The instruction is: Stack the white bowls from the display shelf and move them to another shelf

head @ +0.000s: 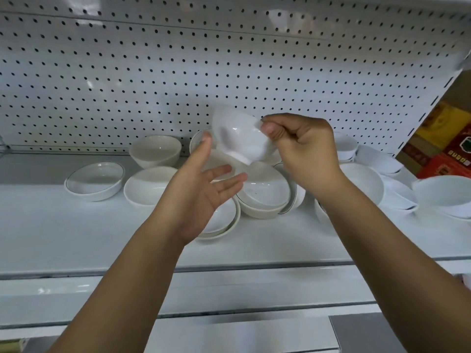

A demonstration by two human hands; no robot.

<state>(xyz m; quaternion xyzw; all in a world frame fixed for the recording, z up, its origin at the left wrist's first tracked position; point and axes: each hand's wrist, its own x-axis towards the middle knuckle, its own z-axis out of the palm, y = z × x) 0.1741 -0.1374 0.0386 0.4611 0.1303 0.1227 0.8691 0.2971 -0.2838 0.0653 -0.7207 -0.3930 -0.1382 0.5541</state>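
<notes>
Pinches a small white bowl (237, 133) by its rim between the thumb and curled fingers of the right hand (303, 149). Holds it in the air above the display shelf (51, 225), tilted, foot down and toward the camera, mouth turned up and away to the pegboard back wall (153, 72). Spreads the left hand (201, 189) just below and left of it, palm up, fingers straight and apart, gripping nothing. Brings the index fingertip near the bowl's side, though cannot tell whether touching.

Has the other white bowls down on the shelf. Shows at the left a shallow dark-rimmed dish (95, 180) standing alone. Shows a shallow plain bowl (147, 184) just beside it on the right and a deeper bowl (155, 151) behind that, near the wall. Shows under the raised bowl a wide bowl (265, 192) nested in at least one other. Shows below the left palm a low stack of saucer-like dishes (224, 220), partly hidden by the hand. Shows right of the right wrist a large bowl (362, 184), and farther right more bowls (443, 194), perhaps stacked in twos or threes, blurred at the edge of view. Catches coloured boxes (446, 143) past the shelf's right upright.
</notes>
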